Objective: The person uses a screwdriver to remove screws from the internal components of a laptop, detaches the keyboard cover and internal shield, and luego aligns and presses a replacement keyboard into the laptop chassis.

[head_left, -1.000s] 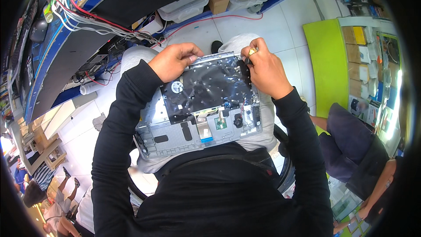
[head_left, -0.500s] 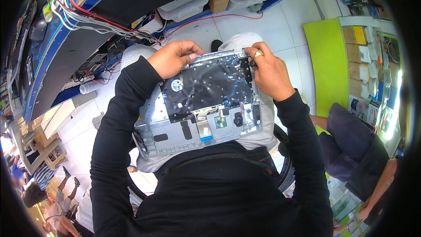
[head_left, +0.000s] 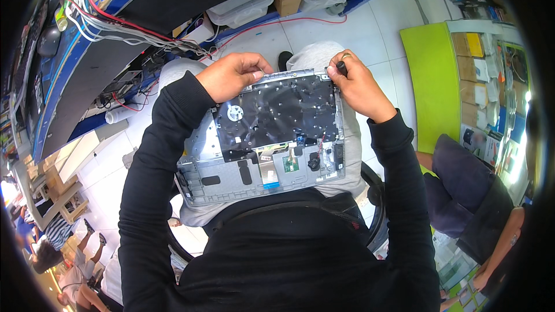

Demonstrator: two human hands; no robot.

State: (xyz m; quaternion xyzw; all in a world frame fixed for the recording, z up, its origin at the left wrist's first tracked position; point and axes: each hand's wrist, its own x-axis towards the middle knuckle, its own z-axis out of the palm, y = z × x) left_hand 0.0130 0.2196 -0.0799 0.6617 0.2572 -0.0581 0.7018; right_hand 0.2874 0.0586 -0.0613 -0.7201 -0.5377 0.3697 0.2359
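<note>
The two hands are apart at the far edge of an opened laptop top case, underside up across the wearer's lap. The left hand pinches that edge near its left end. The right hand is at the far right corner, fingers curled round a black-handled tool; I can't make out its tip. Black film covers the keyboard's back, and nearer the wearer sit a ribbon cable and a small green circuit board. Farther out, clear plastic bins stand beside a cardboard box, and a lime-green panel rises off to the right.
</note>
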